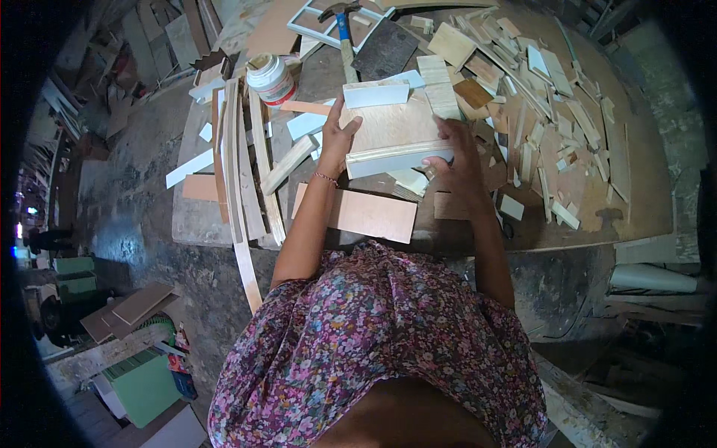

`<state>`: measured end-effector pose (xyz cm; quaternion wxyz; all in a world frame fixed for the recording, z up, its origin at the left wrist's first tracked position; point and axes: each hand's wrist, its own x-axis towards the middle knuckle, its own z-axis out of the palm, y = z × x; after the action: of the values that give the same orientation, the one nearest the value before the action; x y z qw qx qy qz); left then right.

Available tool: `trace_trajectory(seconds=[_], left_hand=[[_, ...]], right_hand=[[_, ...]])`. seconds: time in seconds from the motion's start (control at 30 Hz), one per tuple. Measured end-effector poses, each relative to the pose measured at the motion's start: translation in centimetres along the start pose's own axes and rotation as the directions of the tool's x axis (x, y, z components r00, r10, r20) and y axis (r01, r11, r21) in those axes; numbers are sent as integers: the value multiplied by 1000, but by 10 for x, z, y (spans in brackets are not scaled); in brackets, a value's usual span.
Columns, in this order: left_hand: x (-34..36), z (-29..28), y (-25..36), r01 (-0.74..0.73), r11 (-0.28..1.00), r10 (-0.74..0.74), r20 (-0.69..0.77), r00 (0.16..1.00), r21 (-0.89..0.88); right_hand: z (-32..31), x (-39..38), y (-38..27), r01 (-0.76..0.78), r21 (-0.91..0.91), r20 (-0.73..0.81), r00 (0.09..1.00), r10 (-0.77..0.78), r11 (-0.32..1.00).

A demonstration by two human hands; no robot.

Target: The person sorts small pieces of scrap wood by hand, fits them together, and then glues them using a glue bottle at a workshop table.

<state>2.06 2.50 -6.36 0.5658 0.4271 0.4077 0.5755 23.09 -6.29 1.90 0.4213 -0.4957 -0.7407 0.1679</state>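
A small, box-like wooden piece (396, 125) is between my hands above the workbench. It has a pale plywood panel, with a white-faced strip (399, 160) along the near edge and another white-faced strip (376, 94) at the far edge. My left hand (340, 142) grips its left side, thumb on top and forefinger stretched along the edge. Around the right end my right hand (457, 149) is closed, thumb low by the near strip. Beneath and nearer to me lies a flat tan board (373, 215). The underside of the piece is hidden.
A blue-handled hammer (343, 30) lies beyond the piece, by a dark square plate (385, 49). Left stands an open white tub (270, 79) next to long wood strips (237, 164). Wood offcuts (523, 82) are heaped across the bench's right side.
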Motion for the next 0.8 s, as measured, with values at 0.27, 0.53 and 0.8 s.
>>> trace_trajectory(seconds=[0.27, 0.53, 0.8], left_hand=[[2, 9, -3, 29, 999, -29, 25, 999, -25], [10, 12, -9, -7, 1000, 8, 59, 998, -15], [11, 13, 2, 24, 996, -19, 56, 998, -86]], right_hand=[[5, -22, 45, -179, 286, -50, 978, 201, 941], [10, -33, 51, -241, 370, -28, 962, 270, 897], [-10, -26, 28, -201, 169, -112, 969, 222, 965]])
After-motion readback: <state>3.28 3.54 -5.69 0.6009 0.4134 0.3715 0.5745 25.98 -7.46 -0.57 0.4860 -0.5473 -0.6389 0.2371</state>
